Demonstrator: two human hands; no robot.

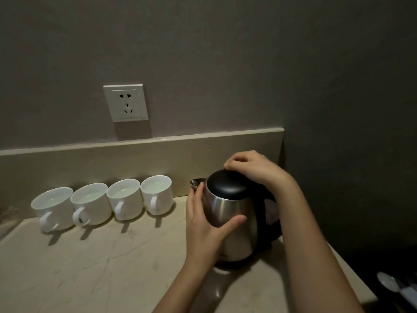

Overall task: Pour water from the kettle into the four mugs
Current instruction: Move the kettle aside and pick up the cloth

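left hand [204,219] cupping kettle [234,220], four filled mugs [126,198]

Dim, muddy, low in contrast. Lit from behind the mugs [101,202]: soft shadows thrown forward onto the desk [94,263]. Faint sheen down the kettle [232,213], no hard glare. Darkest right of the kettle. Bowed lines toward the edges. Slightly soft throughout, grainy on the wall [203,64].

A blurred white object [393,285] is cut off bottom right.

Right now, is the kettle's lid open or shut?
Shut: the black lid sits flat on the kettle, the right hand resting on it.
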